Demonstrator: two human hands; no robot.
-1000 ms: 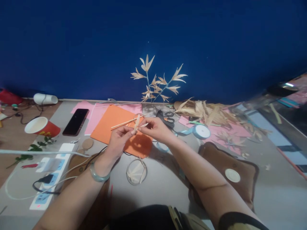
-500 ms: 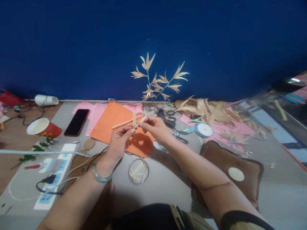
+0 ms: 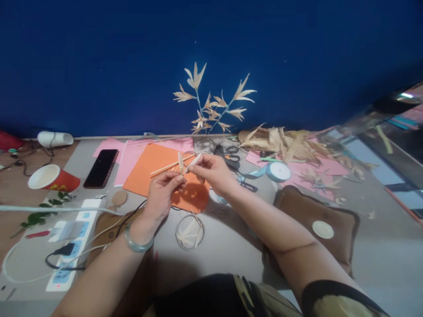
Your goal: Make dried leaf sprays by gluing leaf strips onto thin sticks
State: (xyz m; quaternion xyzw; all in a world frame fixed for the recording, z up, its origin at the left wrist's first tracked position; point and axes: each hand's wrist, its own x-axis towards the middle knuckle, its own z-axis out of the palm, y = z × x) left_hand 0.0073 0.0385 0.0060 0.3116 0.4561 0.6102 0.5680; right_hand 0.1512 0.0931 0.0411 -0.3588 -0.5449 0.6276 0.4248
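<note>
Between the thumb and fingers of my left hand (image 3: pixel 162 190) is pinched a pale dried husk petal (image 3: pixel 180 163) that stands upright. My right hand (image 3: pixel 213 174) pinches another narrow husk piece (image 3: pixel 194 163), its tip close to the first. Both hands are above an orange sheet (image 3: pixel 142 169), where a thin wooden stick (image 3: pixel 172 164) lies. Nearer to me, a round ring-edged dish (image 3: pixel 190 232) holds pale husk pieces. A branch of dried husk flowers (image 3: pixel 213 108) on blue-wrapped stems rises behind my hands.
Blue ribbon roll (image 3: pixel 278 171), dark glue gun (image 3: pixel 228 158) and a heap of dried husks (image 3: pixel 280 143) lie to the right. A brown cushion (image 3: pixel 304 220) is by my right arm. On the left are a phone (image 3: pixel 101 168), a red paper cup (image 3: pixel 54 177) and a power strip (image 3: pixel 74 246) with cables.
The right hand's husk piece has drawn slightly away from the left hand's upright petal. The whole view has shifted a little.
</note>
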